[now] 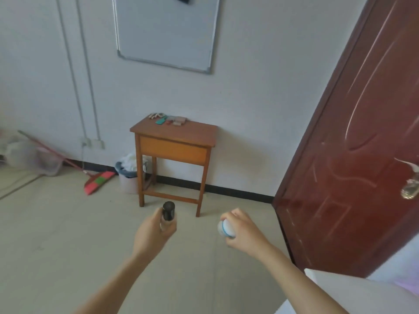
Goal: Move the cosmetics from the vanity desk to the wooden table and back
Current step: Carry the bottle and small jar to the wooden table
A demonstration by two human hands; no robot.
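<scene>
Item 1: glass bottle [167, 219] with a black cap. Clear, narrow body under a dark cylindrical cap. Judged rigid, smooth, breakable if dropped on the tiled floor [68, 234], and fairly light. Best gripped around the body below the cap, since the cap could twist or pull free. Location: carried upright in mid-air, near the camera, left of centre, well short of the wooden worktop [176, 130].

Item 2: white jar [225, 228] with a thin blue ring. Rounded, small, probably plastic or glass; judged light, stiff and somewhat slippery because of its curved surface. A wrap of the fingers over its widest part suits it. Location: carried in mid-air, near the camera, right of centre, close to the red-brown door [353, 155].

Left hand [156, 232]: fingers curled closed around the bottle's body, cap standing clear above the grip.

Right hand [240, 232]: fingers folded closed over the far side of the jar, which shows on the left of the fist.

Destination: the wooden worktop stands against the far wall, below a whiteboard [165, 32], and already carries a cluster of small items [169, 120] at its far edge, too small to identify. Its near half is bare.

Step judged in hand: the carry toward the worktop, both pieces not yet set down.
</scene>
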